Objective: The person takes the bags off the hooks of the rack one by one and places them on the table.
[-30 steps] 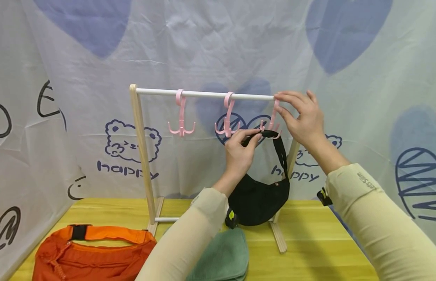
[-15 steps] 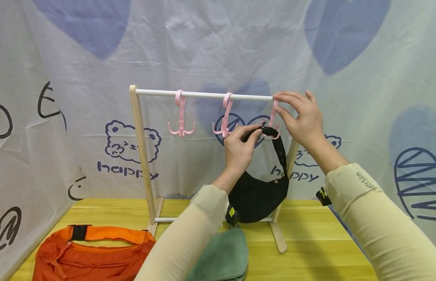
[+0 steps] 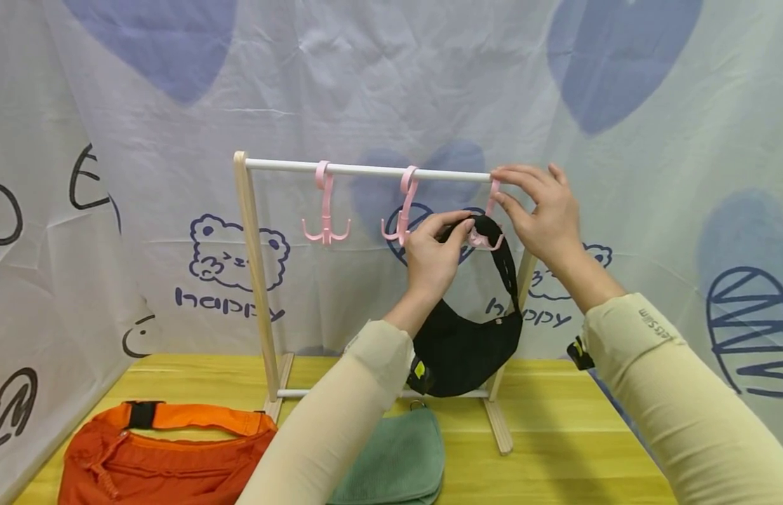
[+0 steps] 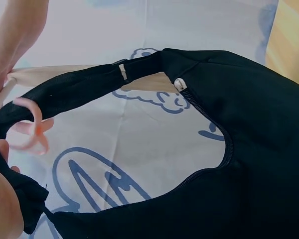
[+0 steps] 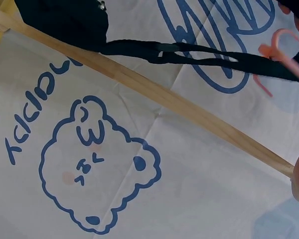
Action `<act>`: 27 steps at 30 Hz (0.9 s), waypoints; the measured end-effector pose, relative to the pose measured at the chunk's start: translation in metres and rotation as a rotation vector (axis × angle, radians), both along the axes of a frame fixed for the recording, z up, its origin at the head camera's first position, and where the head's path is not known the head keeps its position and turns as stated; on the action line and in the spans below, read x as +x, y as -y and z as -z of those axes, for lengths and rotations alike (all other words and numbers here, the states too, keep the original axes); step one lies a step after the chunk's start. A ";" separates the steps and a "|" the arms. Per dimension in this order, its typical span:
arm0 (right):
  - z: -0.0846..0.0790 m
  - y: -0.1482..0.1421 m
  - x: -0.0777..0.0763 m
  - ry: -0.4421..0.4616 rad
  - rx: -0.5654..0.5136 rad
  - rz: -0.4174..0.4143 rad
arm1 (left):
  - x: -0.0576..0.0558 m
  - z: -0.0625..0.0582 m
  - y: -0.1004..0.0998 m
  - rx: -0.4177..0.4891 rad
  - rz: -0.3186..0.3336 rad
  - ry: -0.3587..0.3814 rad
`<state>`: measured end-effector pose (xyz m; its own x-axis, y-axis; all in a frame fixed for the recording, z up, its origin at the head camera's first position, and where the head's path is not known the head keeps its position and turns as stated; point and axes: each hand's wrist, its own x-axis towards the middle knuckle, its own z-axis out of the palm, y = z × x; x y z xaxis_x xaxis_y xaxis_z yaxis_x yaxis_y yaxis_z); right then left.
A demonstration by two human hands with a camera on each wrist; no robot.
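In the head view my left hand pinches the strap of a small black shoulder bag. The bag hangs below that hand, and the top of its strap arches over the prongs of the right-hand pink hook. My right hand holds this hook's upper end at the right end of the white rod, between thumb and fingers. Seen from the left wrist, a pink prong curls in front of the strap. The right wrist view shows the strap running up to the hook.
Two more pink hooks, one at left and one mid-rod, hang from the white rod of a wooden rack. An orange bag and a green bag lie on the yellow table in front.
My left hand has raised the black strap from below the right hook's prongs to over them, and the bag has risen slightly. My right hand stays at the hook's top.
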<state>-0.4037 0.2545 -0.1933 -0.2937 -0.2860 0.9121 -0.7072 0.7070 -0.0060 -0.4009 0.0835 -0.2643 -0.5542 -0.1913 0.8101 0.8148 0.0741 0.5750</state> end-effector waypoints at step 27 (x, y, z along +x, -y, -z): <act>0.001 0.000 0.001 -0.002 -0.002 -0.004 | 0.029 -0.016 0.005 0.081 0.094 -0.037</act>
